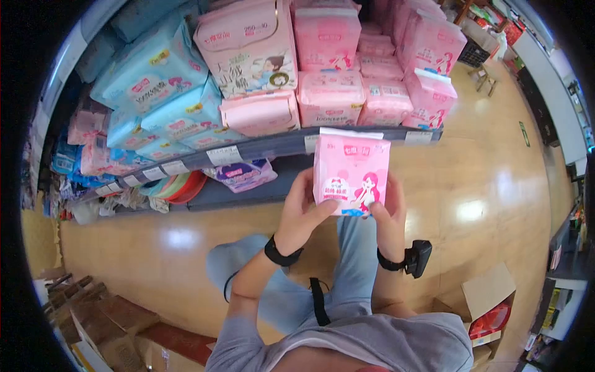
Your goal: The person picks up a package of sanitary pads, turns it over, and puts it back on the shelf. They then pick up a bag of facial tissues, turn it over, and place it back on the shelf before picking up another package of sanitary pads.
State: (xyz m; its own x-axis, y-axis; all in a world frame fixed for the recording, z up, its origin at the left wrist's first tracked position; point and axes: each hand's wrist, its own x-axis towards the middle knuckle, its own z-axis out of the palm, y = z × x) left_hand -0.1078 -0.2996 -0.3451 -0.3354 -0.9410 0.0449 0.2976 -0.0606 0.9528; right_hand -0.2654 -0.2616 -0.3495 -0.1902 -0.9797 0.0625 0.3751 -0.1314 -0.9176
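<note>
Between both hands I hold a pink pack of sanitary pads (351, 170), upright, its printed front with a drawn figure facing me. My left hand (302, 204) grips its left side, the thumb across the lower front corner. My right hand (389, 208) closes on the right side, with the thumb at the lower right corner. Some fingers are hidden behind the pack. Just beyond it is a shelf edge (260, 149) with price labels. On that shelf stand more pink packs (328, 40), a large pale pink pack (251, 53) and blue packs (155, 74).
Below the shelf, a purple pack (248, 175) lies near stacked coloured basins (183, 188). An open cardboard box (489, 294) with red items stands at lower right, with more cardboard (118, 328) at lower left. Farther back is a small wooden stool (483, 79) on the wooden floor (489, 167).
</note>
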